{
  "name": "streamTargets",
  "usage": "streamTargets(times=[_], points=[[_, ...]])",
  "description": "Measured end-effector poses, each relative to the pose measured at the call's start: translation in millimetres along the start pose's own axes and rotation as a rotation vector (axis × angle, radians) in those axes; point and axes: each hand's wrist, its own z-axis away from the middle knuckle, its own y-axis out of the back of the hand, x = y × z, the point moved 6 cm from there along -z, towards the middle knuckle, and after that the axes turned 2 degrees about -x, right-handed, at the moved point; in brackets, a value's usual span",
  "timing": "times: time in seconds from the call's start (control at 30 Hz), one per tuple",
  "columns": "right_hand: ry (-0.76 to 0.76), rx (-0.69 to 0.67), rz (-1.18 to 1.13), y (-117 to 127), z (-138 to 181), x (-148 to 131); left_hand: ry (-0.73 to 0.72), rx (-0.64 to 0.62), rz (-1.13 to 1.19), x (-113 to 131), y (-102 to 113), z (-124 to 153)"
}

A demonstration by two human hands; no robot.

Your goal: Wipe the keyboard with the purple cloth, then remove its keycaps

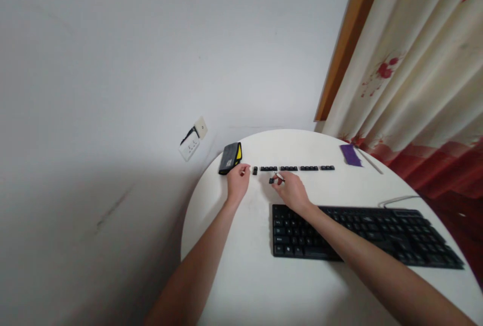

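Note:
A small black keycap (271, 181) shows at the fingertips of my right hand (292, 190), which is closed in a pinch just above the white table (226, 245). A thin dark sliver lies by the same fingers, too small to name. My left hand (238, 181) is closed too, thumb and fingertips together beside a grey, black and yellow case (228, 159); whatever it may hold is hidden. Between and beyond the hands runs a line of black keycaps (289, 168) in several short groups. At its left end stand keycaps (255, 170) set lengthwise.
Under my right forearm lies a black keyboard (313, 251), its cable (400, 198) leading off its back edge. A purple cloth (351, 155) and a thin stick (370, 161) lie at the far right. A wall with a socket (189, 146) borders the left; curtains (422, 94) hang on the right.

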Motion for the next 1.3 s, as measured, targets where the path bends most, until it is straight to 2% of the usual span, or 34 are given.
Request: streamTargets(times=[0.13, 0.33, 0.77, 1.3], points=[[-0.12, -0.083, 0.09, -28, -27, -2, 0.047, -0.051, -0.151, -21, -5, -4], [-0.201, -0.094, 0.135, -53, -44, 0, 0.064, -0.132, -0.284, -28, -15, 1], [-0.276, -0.093, 0.202, -58, -45, 2, 0.058, -0.146, -0.327, -22, -14, 3], [-0.253, -0.081, 0.211, -69, -53, 1, 0.06, -0.128, -0.298, -25, -15, 3]])
